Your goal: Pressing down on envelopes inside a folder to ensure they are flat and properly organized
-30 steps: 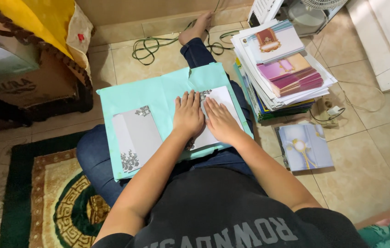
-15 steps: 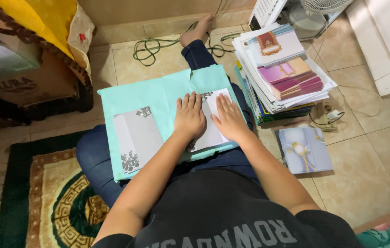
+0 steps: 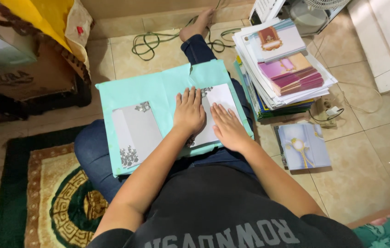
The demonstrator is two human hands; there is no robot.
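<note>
Card (image 3: 220, 103): white, flat on teal sheet (image 3: 158, 92), under both palms.
Left hand (image 3: 189, 112): fingers extended, pressing flat, nothing grasped.
Right hand (image 3: 228, 127): open, flat, alongside.
Second card (image 3: 135, 133): left of grip, untouched.

two white cards (image 3: 136, 133), one teal sheet (image 3: 158, 92), one blue card (image 3: 304, 146), one card stack (image 3: 282, 64)

Lap board: flat mint-green paper sheet (image 3: 158, 92), bare along its top edge and centre strip; grey floral-cornered card (image 3: 135, 133) occupies its left part. Right flank: tall leaning stack of printed cards and booklets (image 3: 282, 64) blocks reach just beside the sheet; pale blue card (image 3: 303, 146) lies below it. Left flank: brown cardboard box (image 3: 25, 76). Ahead: coiled green cable (image 3: 151, 43) on beige tile floor (image 3: 369, 151), open lower right.
</note>
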